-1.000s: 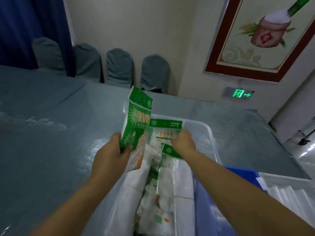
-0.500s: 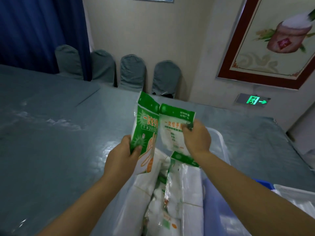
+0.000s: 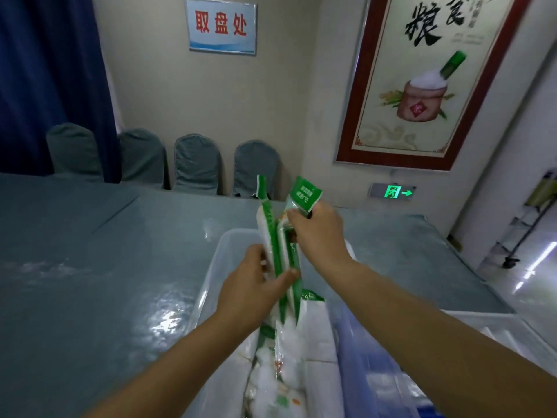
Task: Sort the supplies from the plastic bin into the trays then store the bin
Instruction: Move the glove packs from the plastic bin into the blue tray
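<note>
Both hands are up over the bin point(image 3: 217, 267), each closed on a green-and-white packet. The left hand point(image 3: 250, 292) pinches the lower part of one packet point(image 3: 269, 233) between thumb and fingers, holding it edge-on and upright. The right hand point(image 3: 319, 233) grips a second packet point(image 3: 303, 195) near its top, the green header poking out above the knuckles. The two packets are touching, side by side, as if being squared together into one stack.

As for progress, it looks early. The clear bin sits on the desk point(image 3: 90, 282) and holds plenty: more green packets point(image 3: 271, 372) and white folded stacks point(image 3: 319, 336) lie in a row along its length, reaching down to the lower edge of the view. A blue tray point(image 3: 388, 390) sits just beside the bin on the right, with a white tray point(image 3: 512, 333) next to it; what either holds I cannot tell from here.

So I'd judge the sorting barely begun or midway at most: these two packets have to go to a tray, the rest must follow, and the bin is not yet ready to store.
</note>
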`<control>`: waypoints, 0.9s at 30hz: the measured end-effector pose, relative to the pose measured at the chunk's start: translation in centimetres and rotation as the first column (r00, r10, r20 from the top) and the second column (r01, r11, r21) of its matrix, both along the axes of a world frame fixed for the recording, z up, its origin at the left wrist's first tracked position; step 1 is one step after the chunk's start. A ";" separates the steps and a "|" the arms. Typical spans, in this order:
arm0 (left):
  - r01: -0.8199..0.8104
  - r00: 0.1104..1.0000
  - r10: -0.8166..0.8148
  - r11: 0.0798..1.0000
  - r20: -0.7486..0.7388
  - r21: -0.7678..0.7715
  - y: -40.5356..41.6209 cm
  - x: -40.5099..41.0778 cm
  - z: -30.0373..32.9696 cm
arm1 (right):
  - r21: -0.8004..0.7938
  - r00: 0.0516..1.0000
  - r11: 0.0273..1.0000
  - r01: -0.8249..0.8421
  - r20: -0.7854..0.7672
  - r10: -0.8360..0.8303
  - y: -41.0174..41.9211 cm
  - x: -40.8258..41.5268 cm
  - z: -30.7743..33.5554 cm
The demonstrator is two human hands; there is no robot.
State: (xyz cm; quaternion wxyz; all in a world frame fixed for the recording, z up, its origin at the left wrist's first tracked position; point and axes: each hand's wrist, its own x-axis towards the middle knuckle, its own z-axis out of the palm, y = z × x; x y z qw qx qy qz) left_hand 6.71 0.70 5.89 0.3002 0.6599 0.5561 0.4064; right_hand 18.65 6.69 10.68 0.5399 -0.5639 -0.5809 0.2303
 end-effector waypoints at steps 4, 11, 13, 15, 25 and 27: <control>-0.062 0.998 0.063 0.997 -0.032 0.041 0.6 1.4 0.2 | -0.016 0.997 1.000 -0.012 -0.073 0.011 -1.6 0.6 0.3; -0.005 1.000 0.006 0.993 -0.005 0.119 1.4 2.4 1.1 | 0.035 0.999 0.999 -0.040 0.007 0.040 -5.3 4.5 -0.1; 0.021 0.999 -0.025 0.989 0.027 0.146 1.1 3.0 1.8 | 0.029 0.998 0.998 0.049 0.034 -0.050 -6.0 6.1 -1.4; 0.048 0.993 -0.064 0.986 0.099 0.159 0.7 4.0 2.7 | -0.059 0.997 0.997 0.045 -0.061 -0.048 -6.7 7.6 -2.2; 0.248 0.747 -0.163 0.968 0.645 -0.043 1.0 14.0 4.4 | -0.237 0.819 0.932 -0.273 -0.566 0.096 -8.7 17.7 -2.6; 0.249 0.753 -0.147 0.966 0.642 -0.071 1.2 16.9 4.0 | -0.259 0.813 0.919 -0.297 -0.573 0.101 -8.6 20.4 -3.0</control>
